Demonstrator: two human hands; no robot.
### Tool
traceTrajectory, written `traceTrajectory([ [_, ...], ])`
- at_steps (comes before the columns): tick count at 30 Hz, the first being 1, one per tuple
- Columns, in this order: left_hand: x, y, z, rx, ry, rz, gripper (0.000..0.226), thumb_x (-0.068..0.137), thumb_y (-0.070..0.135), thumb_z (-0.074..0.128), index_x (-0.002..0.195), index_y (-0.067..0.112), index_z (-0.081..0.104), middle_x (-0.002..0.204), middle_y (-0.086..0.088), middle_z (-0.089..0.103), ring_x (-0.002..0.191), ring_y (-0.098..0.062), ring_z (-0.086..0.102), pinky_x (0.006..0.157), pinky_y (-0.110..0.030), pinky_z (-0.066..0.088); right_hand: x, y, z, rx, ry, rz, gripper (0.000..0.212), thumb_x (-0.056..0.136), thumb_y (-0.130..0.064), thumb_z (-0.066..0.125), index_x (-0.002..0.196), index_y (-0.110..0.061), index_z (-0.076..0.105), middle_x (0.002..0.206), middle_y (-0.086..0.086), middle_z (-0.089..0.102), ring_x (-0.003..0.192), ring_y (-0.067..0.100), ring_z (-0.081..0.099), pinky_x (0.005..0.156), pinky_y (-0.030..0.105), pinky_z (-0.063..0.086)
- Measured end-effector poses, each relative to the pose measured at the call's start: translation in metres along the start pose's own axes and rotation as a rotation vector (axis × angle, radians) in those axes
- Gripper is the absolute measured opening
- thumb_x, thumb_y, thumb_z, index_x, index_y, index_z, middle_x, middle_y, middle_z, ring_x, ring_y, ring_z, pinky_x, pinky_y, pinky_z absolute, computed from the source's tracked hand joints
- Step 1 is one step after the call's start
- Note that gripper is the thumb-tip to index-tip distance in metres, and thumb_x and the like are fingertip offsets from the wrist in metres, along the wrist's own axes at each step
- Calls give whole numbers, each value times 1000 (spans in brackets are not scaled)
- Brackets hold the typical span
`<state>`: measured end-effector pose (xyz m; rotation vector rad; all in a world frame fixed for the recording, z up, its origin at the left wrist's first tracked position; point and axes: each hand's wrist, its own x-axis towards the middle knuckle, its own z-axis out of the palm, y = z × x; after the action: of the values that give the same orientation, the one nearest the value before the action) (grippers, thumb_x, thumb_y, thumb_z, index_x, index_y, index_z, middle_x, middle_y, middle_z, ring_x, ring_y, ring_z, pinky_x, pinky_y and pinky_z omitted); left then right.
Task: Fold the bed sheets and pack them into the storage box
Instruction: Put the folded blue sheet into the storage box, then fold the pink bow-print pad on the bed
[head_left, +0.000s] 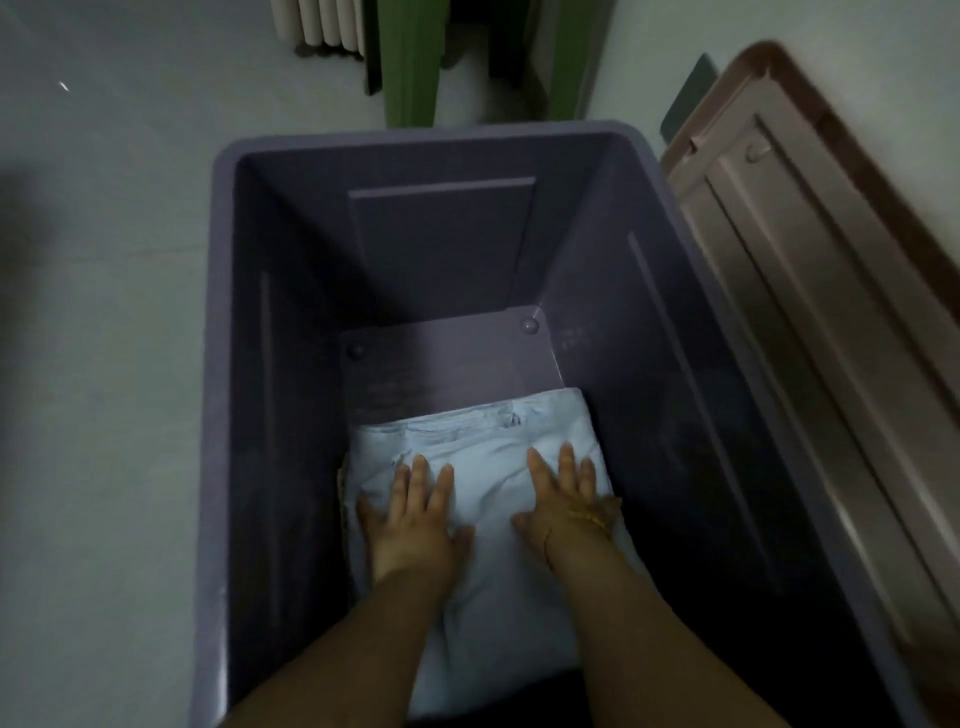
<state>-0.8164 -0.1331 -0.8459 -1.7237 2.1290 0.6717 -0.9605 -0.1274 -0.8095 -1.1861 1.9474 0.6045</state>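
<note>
A folded pale blue bed sheet (483, 582) lies flat on the bottom of a deep purple-grey storage box (218, 364), in the near half. Both my arms reach down into the box. My left hand (415, 514) lies flat on the sheet's left part with straight, spread fingers. My right hand (563, 499) presses flat on the sheet's right part, a gold bracelet at its wrist. The far half of the box bottom is bare.
The box stands on a pale floor. Its pinkish-brown lid (810, 291) lies to the right, leaning near the wall. Green furniture legs (410, 62) and a white radiator (322, 26) stand beyond the box's far edge.
</note>
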Motion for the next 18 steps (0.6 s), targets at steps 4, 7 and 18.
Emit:
traceTrajectory([
  [4, -34, 4, -97, -311, -151, -120, 35, 97, 25, 37, 128, 17, 50, 129, -7, 56, 117, -25, 52, 93, -27, 41, -73, -10, -58, 39, 58, -70, 59, 97, -35, 37, 148, -26, 9, 154, 4, 14, 140, 26, 18, 111, 41, 23],
  [7, -74, 2, -173, -436, -16, -126, 33, 95, 27, 41, 125, 25, 54, 123, -3, 61, 112, -24, 56, 88, -26, 44, -133, -22, -92, 158, 91, -137, 44, 98, -31, 36, 141, -20, 33, 138, 4, 47, 125, 22, 45, 102, 27, 34],
  [18, -269, -108, -436, -696, 382, -374, 24, 91, 16, 51, 111, 13, 65, 115, -11, 65, 108, -31, 57, 87, -31, 44, -391, -128, -267, 219, 319, -349, 24, 95, -21, 39, 108, -12, 58, 114, 13, 64, 107, 30, 56, 82, 29, 44],
])
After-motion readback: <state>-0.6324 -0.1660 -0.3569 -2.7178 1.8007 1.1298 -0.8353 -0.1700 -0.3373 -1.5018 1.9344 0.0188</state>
